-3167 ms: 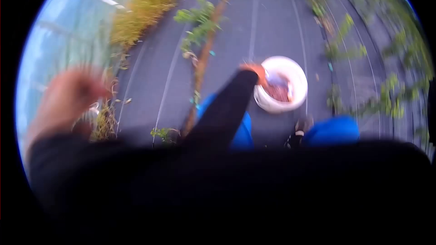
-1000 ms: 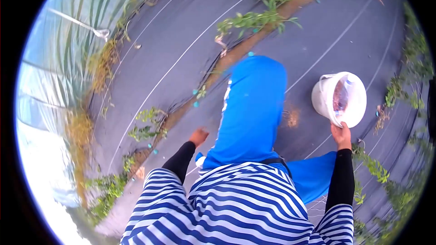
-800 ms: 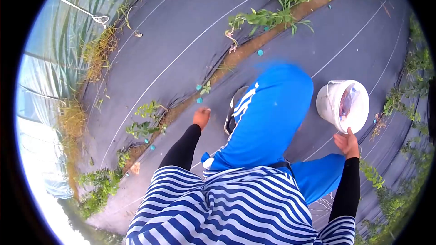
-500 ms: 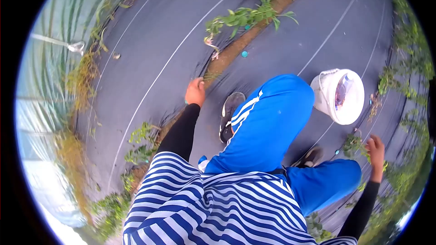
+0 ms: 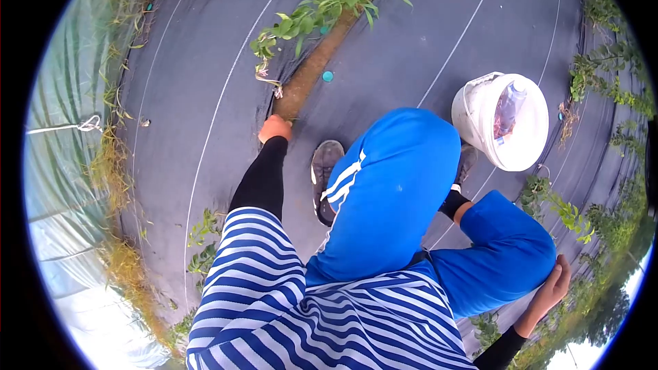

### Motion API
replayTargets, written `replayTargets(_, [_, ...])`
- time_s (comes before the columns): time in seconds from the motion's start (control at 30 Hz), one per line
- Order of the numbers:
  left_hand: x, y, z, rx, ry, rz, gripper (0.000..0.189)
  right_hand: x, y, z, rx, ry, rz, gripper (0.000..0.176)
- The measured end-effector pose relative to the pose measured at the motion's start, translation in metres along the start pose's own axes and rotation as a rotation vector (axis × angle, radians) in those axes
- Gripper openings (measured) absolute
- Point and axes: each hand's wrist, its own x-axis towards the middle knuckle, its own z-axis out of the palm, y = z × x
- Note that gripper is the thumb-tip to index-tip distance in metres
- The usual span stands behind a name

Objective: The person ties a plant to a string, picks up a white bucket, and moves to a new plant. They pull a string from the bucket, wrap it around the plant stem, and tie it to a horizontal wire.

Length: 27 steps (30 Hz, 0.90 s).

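Note:
My left hand is closed at the edge of the bare soil strip. A bit of green shows by its fingertips, but what the fingers hold is hidden. Against the outer side of my bent knee in blue trousers rests my right hand, its fingers stretched out with nothing in them. A white bucket stands on the ground sheet ahead of that knee. Inside the bucket lie a clear plastic bottle and some reddish bits.
Black ground sheet with white lines covers the ground. A leafy plant leans over the soil strip, near a teal disc. Plastic sheeting hangs on the left. More plants line the right side.
My left hand has come down to the soil strip. My right hand has moved back from beside the plants onto my knee. The view has shifted forward along the row.

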Motion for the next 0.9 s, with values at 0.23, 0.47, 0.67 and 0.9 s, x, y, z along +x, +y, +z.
replayTargets(0.23, [0.004,-0.005,0.002,0.021,0.016,-0.083,0.031,0.019,-0.010,0.030,0.014,0.104,-0.009,0.033])
replayTargets(0.47, [0.007,-0.006,0.010,0.026,0.045,-0.024,0.030,0.026,-0.019,0.035,0.080,0.073,-0.011,0.030])
replayTargets(0.67, [0.005,-0.008,0.013,0.013,0.120,-0.036,0.027,0.021,-0.013,0.032,0.110,0.064,0.008,0.029])
replayTargets(0.9, [-0.003,-0.010,0.008,0.011,0.140,0.068,0.022,0.017,-0.011,0.032,0.151,0.088,0.053,0.029])
